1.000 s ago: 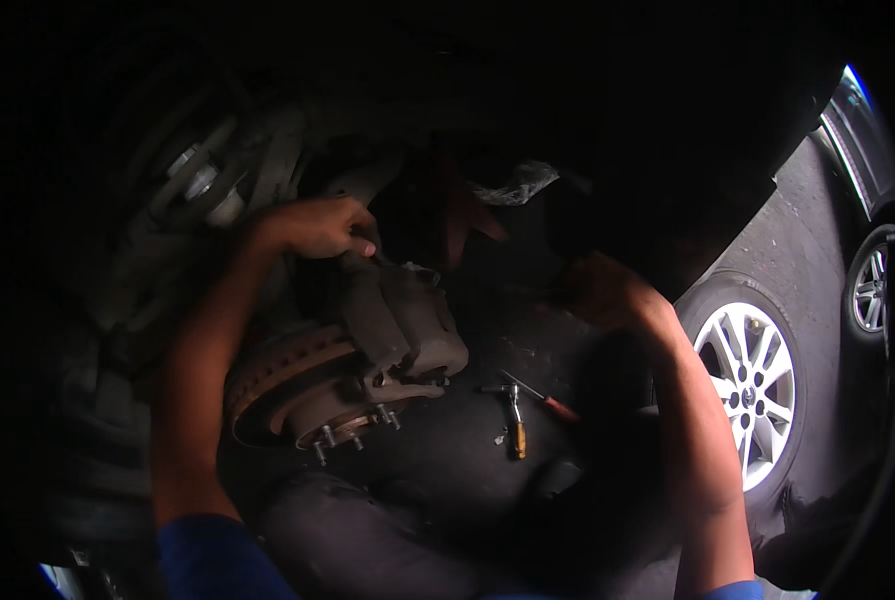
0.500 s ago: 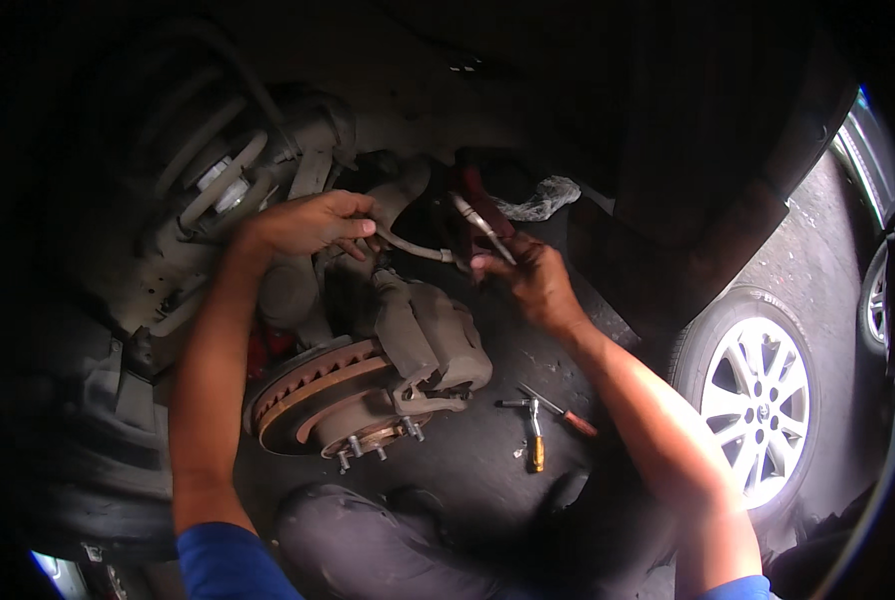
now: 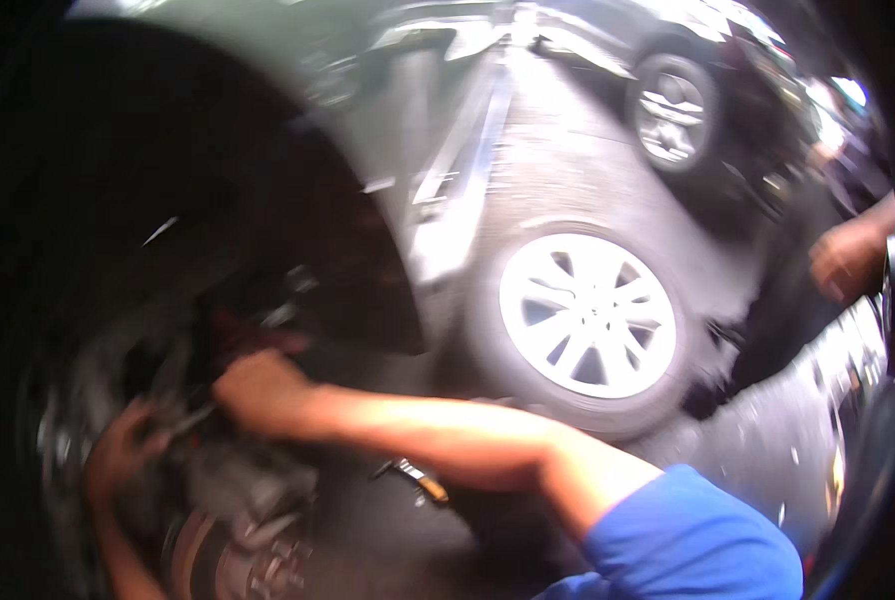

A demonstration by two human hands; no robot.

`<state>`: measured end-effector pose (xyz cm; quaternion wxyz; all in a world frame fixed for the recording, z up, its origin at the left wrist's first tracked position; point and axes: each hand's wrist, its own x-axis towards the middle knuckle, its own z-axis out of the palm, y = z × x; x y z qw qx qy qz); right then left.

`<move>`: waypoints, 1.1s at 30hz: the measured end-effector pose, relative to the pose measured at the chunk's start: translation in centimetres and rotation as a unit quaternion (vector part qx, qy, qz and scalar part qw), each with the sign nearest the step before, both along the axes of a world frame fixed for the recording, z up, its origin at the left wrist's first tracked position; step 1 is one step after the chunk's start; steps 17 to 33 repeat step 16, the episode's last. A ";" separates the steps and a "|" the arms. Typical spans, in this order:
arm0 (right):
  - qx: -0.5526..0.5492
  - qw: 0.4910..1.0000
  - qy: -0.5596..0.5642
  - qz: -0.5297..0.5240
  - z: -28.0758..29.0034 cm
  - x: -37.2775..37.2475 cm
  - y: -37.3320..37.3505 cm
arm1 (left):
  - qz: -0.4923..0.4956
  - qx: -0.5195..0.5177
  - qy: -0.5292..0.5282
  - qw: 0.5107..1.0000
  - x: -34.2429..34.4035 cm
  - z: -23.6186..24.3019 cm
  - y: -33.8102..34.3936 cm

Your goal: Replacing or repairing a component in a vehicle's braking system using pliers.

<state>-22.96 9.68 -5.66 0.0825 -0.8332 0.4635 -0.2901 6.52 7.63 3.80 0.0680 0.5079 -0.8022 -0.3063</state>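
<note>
The picture is smeared by motion. At lower left, my left hand [image 3: 128,445] has its fingers curled at one end of a thin grey hose [image 3: 192,419]. The hose runs across to my right hand [image 3: 261,393], closed like a fist around its other end; the fingertips are hidden. Below both hands sits the brake caliper [image 3: 243,480], blurred, over the rusty brake disc [image 3: 190,560] with its wheel studs [image 3: 280,568]. Just beyond my right hand is a dark red part [image 3: 243,335], too dim to name.
A wheel with a silver rim [image 3: 588,315] lies on the floor to the right. A yellow-handled ratchet [image 3: 423,482] is under my right forearm. The dark fender edge [image 3: 393,270] arches overhead. Another person's hand [image 3: 853,255] shows at far right, and a parked vehicle's wheel [image 3: 673,112] stands beyond.
The view has swung right, so the hub and my hands now appear at lower left. Both hands stay by the hose. The slim silver rod at my right hand no longer shows clearly.
</note>
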 end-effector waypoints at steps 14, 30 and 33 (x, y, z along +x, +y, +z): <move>0.168 0.948 -0.266 0.056 3.0 -0.2 4.6 | -0.059 -0.033 -0.113 0.991 -0.5 4.4 5.9; 0.305 0.848 -0.403 0.159 4.6 -2.9 4.9 | -0.057 0.012 -0.089 0.994 0.0 4.5 5.8; 0.305 0.848 -0.403 0.159 4.6 -2.9 4.9 | -0.057 0.012 -0.089 0.994 0.0 4.5 5.8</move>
